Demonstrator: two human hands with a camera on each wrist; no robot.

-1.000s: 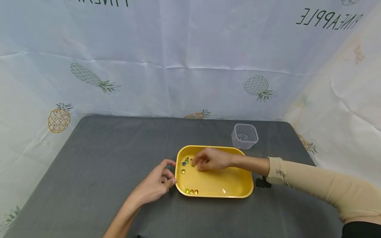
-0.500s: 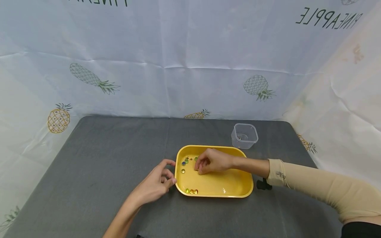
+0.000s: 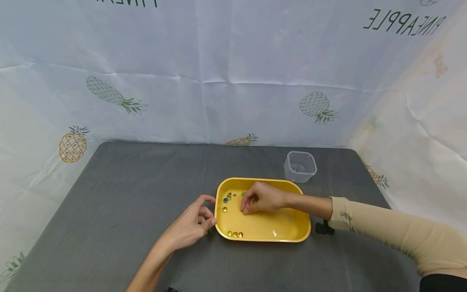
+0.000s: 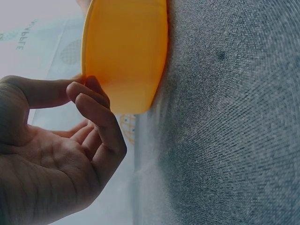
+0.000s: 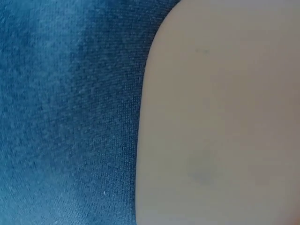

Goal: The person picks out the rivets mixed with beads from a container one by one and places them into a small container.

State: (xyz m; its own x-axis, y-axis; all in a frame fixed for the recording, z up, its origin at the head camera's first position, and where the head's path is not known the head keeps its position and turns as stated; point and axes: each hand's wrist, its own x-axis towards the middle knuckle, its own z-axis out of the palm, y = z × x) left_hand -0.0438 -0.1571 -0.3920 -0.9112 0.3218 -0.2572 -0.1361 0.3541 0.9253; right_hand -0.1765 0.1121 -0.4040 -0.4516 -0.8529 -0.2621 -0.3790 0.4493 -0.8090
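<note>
Right fingers: curled, hold unclear | beads: just left | left fingers: touching tray, grip unclear

Yellow rect. tray w/ rounded corners, flat on grey desk; sm. shiny beads inside: cluster far L, 3 in row front L.

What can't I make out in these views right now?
Head view: whatever the right grip may pinch, hidden by its fingers.
Head view: part of the tray, covered by that grip.
Head view: pieces in the clear box, too small to identify.
Head view: a dark object, cut off by the bottom edge.
Left wrist view: the tray's inside, hidden by its wall.
Right wrist view: a pale shape, too blurred to name.
</note>
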